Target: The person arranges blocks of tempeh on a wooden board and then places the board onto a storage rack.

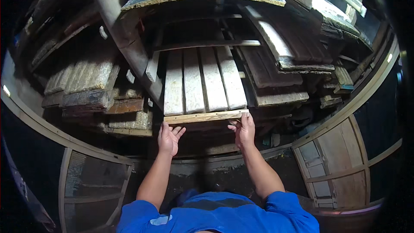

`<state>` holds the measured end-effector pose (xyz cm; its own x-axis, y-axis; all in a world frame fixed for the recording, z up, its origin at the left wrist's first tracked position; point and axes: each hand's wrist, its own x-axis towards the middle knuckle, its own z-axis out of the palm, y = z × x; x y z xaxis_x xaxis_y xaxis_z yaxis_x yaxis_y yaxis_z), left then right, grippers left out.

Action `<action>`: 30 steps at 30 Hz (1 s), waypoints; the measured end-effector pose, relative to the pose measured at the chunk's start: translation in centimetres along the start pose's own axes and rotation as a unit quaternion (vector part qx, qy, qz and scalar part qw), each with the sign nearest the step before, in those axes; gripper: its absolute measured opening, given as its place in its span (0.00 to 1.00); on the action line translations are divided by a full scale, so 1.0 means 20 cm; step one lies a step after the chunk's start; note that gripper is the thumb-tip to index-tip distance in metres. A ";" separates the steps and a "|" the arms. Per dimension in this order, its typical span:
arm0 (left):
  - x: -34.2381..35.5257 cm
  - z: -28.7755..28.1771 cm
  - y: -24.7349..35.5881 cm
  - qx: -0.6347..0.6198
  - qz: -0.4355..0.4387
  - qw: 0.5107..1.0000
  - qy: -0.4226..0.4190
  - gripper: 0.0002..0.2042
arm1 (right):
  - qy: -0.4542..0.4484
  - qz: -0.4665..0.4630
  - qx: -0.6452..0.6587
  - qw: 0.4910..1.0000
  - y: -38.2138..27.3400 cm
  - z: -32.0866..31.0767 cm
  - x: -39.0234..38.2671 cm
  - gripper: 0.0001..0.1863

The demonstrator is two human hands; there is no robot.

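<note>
Both hands reach toward a wooden board [206, 116] carrying four pale slabs [202, 82]. The left hand [169, 139] hovers just below the board, fingers spread and empty. The right hand [244, 130] touches the board's right end, fingers loosely open.

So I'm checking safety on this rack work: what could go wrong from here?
The wooden board carrying four pale slabs is met only at its front edge; the right hand touches one corner and the left hand is open just below, so it might tip. Slabs could slide forward onto the hands. The crowded, uneven stacks alongside may snag it.
</note>
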<state>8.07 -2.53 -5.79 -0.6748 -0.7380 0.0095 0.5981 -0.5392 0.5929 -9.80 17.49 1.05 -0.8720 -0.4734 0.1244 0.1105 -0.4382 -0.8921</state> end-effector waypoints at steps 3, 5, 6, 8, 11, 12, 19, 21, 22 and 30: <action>0.03 0.00 -0.01 0.059 0.013 0.998 0.015 0.29 | -0.001 -0.015 -0.034 0.999 0.03 -0.02 0.04 0.22; 0.08 0.04 0.00 0.056 0.007 0.998 0.042 0.31 | 0.010 -0.004 -0.037 0.999 0.04 -0.01 0.11 0.23; 0.11 0.06 0.00 0.055 0.004 0.997 0.056 0.32 | 0.015 0.002 -0.039 0.999 0.02 0.01 0.14 0.23; 0.17 0.08 0.02 0.065 0.012 0.997 0.040 0.33 | 0.011 0.016 -0.040 0.999 0.00 0.05 0.17 0.24; 0.22 0.09 0.06 0.078 0.012 0.995 0.061 0.34 | 0.024 0.071 -0.084 0.994 -0.03 0.08 0.20 0.23; 0.24 0.10 0.05 0.092 0.007 0.993 0.078 0.37 | 0.036 0.034 -0.091 0.995 -0.01 -0.01 0.23 0.23; 0.05 0.02 -0.02 0.164 -0.095 0.982 0.027 0.38 | 0.224 -0.018 0.062 0.972 -0.17 -0.38 0.39 0.38; -0.03 0.02 -0.12 0.169 -0.143 0.975 0.019 0.37 | 0.142 -0.010 0.205 0.968 -0.28 -0.58 0.53 0.32; -0.06 -0.03 -0.14 0.177 -0.161 0.971 0.020 0.36 | 0.111 0.055 0.231 0.965 -0.34 -0.60 0.57 0.24; -0.31 -0.02 -0.39 0.220 -0.278 0.935 -0.022 0.36 | 0.069 0.061 0.271 0.958 -0.37 -0.71 0.68 0.12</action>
<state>7.70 6.18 -10.81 -0.8511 -0.3705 -0.3720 -0.0798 -0.6089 0.7892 -29.32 25.13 3.09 -0.8873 -0.4575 -0.0588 0.4151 -0.7363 -0.5344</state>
